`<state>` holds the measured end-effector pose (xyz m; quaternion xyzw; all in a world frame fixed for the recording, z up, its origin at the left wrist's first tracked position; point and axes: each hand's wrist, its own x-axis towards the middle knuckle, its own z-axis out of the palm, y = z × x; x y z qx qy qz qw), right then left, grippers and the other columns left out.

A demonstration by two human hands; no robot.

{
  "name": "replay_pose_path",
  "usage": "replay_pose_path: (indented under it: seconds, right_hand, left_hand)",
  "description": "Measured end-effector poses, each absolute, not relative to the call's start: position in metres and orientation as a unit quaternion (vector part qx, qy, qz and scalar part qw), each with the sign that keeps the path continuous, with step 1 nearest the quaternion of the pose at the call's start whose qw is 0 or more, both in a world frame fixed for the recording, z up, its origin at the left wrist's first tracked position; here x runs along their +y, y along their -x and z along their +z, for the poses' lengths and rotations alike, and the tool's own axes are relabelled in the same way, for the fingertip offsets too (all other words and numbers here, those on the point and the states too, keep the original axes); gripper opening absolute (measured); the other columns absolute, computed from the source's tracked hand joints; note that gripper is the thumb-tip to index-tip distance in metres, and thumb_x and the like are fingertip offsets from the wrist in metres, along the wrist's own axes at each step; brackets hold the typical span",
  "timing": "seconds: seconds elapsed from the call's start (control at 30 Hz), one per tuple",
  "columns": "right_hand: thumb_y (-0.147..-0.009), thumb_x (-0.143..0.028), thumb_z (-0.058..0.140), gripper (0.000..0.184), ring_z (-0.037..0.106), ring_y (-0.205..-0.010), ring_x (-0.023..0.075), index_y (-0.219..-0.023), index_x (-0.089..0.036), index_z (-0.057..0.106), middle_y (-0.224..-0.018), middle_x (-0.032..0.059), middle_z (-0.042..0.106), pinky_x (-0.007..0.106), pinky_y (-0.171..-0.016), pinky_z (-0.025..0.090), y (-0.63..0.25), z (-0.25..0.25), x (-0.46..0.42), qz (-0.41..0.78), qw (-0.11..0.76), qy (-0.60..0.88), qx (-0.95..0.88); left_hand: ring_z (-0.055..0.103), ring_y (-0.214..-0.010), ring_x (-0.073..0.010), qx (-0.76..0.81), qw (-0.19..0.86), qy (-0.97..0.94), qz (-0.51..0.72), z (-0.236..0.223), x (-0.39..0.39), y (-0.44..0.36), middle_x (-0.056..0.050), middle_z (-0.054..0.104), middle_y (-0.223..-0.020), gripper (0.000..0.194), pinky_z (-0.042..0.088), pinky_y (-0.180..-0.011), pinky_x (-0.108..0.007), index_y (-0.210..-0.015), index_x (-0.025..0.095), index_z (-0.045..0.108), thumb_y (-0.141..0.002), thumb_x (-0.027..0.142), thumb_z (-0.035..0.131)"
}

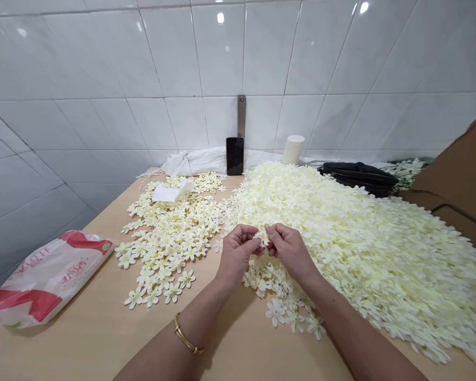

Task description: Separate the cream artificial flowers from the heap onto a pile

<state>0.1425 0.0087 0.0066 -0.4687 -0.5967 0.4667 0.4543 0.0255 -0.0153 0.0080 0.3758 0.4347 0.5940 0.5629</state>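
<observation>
My left hand (239, 250) and my right hand (287, 247) meet over the front edge of a large heap of pale cream artificial flowers (341, 238). Thumbs and fingertips of both hands are pinched on a small artificial flower (263, 237) between them, partly covered by the fingers. A gold bangle (185, 334) circles my left wrist. To the left lies a flatter spread of similar flowers (174, 227) with yellowish centres. A few loose flowers (275, 312) rest on the table just below my right hand.
A red and white plastic packet (51, 275) lies at the table's left edge. A white paper (172, 191) rests on the left flowers. Along the wall are a phone (235, 156), a white cylinder (293, 150) and a black bag (359, 177). A cardboard box (456, 174) stands at right.
</observation>
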Motion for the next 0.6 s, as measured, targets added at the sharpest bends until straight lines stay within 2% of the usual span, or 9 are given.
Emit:
replay_pose_path:
  seconds: [0.17,0.27,0.6]
  right_hand:
    - [-0.068,-0.048,0.061,0.033,0.046,-0.047,0.0086,-0.064,-0.018,0.049,-0.052,-0.0053,0.046,0.021,-0.046,0.038,-0.1435,0.0076,0.0087,0.529,0.453,0.413,-0.587]
    - [-0.063,-0.045,0.066,0.033,0.045,-0.046,0.0079,-0.062,-0.017,0.05,-0.052,-0.0055,0.047,0.021,-0.045,0.037,-0.144,0.0064,0.0097,0.529,0.454,0.422,-0.579]
    - [-0.074,-0.048,0.053,0.038,0.046,-0.04,0.0089,-0.054,-0.015,0.052,-0.042,-0.0019,0.05,0.021,-0.041,0.033,-0.1439,0.0067,0.0107,0.515,0.459,0.448,-0.569]
  left_hand:
    - [0.051,-0.047,-0.0076,0.429,0.557,-0.375,0.604,0.0064,-0.0141,-0.0257,0.006,0.053,-0.052,0.016,0.043,-0.053,-0.023,-0.073,0.014,0.054,-0.06,0.017,0.064]
    - [0.051,-0.046,-0.0076,0.422,0.566,-0.379,0.598,0.0055,-0.0139,-0.0262,0.006,0.053,-0.052,0.016,0.043,-0.052,-0.023,-0.073,0.014,0.054,-0.06,0.018,0.064]
    - [0.049,-0.045,-0.0066,0.441,0.557,-0.364,0.603,0.0057,-0.0135,-0.0242,0.006,0.052,-0.051,0.017,0.042,-0.051,-0.021,-0.073,0.014,0.055,-0.058,0.016,0.063]
